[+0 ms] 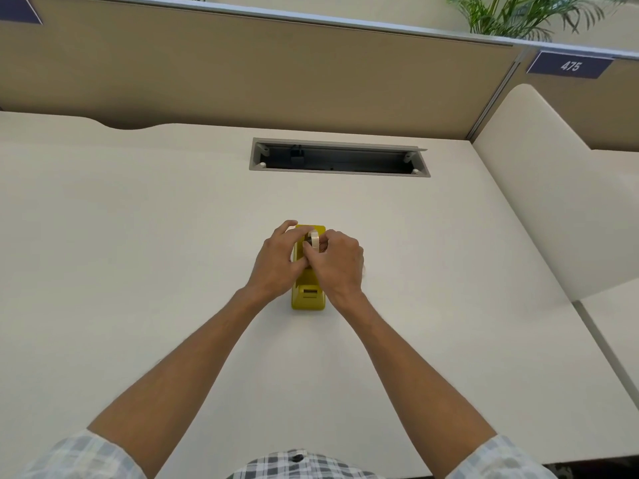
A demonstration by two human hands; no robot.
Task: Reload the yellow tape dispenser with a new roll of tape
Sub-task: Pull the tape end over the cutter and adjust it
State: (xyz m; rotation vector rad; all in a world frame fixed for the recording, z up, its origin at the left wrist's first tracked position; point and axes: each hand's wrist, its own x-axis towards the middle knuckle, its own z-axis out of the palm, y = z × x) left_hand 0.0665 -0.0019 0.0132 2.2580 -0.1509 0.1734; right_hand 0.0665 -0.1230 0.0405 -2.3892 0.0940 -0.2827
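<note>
A person in a plaid shirt (297, 466), sleeves (79, 454) rolled above the elbow, reaches both bare forearms across a cream desk (138, 236) from its near edge. Midway across the desk, roughly centred between its left and right edges, stands the yellow tape dispenser (307, 295), its long axis running from the near edge toward the far one. Both hands meet over its upper half. The left hand (276, 261) rests against the dispenser's left side, fingers loosely spread and curved, the thumb tucked in toward the middle. The right hand (337, 262) curls its fingers around a pale roll of tape (314, 240) held upright on edge above the dispenser's cradle; whether the roll is seated in it cannot be told. Beyond the hands, near the desk's far edge, an open grey cable tray (339, 157) is set into the surface. Behind it rises a tan partition (242, 81), with a blue plate (570, 65) reading 475 at upper right and green palm fronds (518, 15) showing above.
</note>
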